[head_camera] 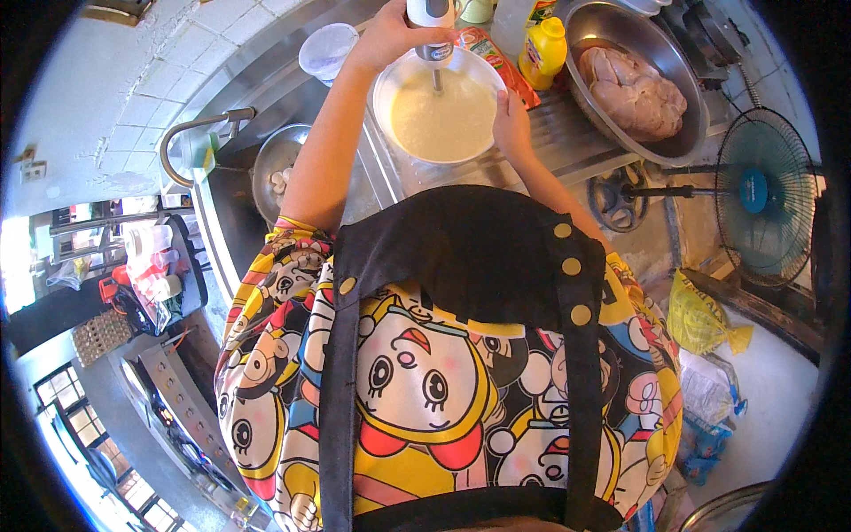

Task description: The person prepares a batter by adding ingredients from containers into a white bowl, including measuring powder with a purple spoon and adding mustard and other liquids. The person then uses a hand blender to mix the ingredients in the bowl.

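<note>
My left hand (389, 36) grips the white and grey body of an immersion blender (432, 54). The blender points down, and its metal shaft dips into a pale yellow, creamy mixture (435, 126). A round white bowl (380, 100) contains this mixture and stands on the ribbed steel drainboard (562, 130). My right hand (513, 126) holds the bowl's right side, thumb near the rim. Close behind that hand lie a red pouch (502, 63) and a yellow squeeze bottle (544, 53).
A large steel bowl (691, 136) of raw poultry (635, 93) sits at right. Left are a plastic tub (329, 50), a curved faucet (174, 146) and a steel bowl (262, 156) with whitish pieces in the sink. A caged fan (764, 193) stands at far right.
</note>
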The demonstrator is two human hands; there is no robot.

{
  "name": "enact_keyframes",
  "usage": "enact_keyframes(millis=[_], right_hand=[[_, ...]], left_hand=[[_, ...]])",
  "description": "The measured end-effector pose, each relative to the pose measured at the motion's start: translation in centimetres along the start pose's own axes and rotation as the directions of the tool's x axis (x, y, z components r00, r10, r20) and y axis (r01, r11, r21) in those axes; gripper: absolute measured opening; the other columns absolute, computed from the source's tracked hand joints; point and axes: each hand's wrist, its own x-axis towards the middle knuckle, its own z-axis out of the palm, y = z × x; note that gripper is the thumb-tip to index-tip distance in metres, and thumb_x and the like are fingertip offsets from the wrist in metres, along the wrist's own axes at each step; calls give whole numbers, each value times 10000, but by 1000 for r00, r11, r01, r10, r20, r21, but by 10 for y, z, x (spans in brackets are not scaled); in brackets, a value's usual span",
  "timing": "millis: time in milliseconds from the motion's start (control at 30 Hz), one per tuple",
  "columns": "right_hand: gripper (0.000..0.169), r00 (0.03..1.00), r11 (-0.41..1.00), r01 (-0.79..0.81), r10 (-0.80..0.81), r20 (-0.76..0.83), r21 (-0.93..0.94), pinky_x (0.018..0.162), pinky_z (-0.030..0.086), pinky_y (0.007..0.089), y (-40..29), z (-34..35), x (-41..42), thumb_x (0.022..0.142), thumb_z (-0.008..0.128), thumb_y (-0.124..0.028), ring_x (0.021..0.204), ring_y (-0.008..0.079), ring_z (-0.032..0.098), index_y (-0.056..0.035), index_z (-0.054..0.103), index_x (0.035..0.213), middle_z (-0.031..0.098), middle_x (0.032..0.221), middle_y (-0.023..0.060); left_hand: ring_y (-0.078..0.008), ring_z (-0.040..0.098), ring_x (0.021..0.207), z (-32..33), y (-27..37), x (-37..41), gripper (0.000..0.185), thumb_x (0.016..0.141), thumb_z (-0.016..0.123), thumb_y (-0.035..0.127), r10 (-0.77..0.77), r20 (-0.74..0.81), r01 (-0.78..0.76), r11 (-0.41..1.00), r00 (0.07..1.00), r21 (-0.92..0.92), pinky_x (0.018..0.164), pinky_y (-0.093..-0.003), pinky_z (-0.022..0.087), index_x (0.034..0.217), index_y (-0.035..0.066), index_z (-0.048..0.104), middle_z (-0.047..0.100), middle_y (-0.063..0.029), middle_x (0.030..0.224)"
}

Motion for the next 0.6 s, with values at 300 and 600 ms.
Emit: enact_keyframes(millis=[300, 600], right_hand=[[301, 1000, 997, -30, 31, -7, 77, 805, 431, 418, 1, 1, 1, 982, 400, -218, 899, 359, 571, 46, 534, 1032, 590, 949, 220], [422, 995, 942, -71, 45, 86, 328, 992, 372, 328, 27, -31, 9, 992, 405, -284, 1143, 215, 508, 39, 480, 1253, 551, 1210, 162]], left_hand=[[-187, 588, 1012, 1, -1, -13, 684, 651, 821, 174, 53, -12, -50, 987, 999, 150, 911, -336, 456, 1240, 50, 497, 618, -77, 1104], [-220, 558, 1100, 0, -30, -19, 802, 612, 866, 218, 68, -3, -67, 991, 998, 115, 986, -360, 408, 1256, 4, 437, 589, -107, 1157]])
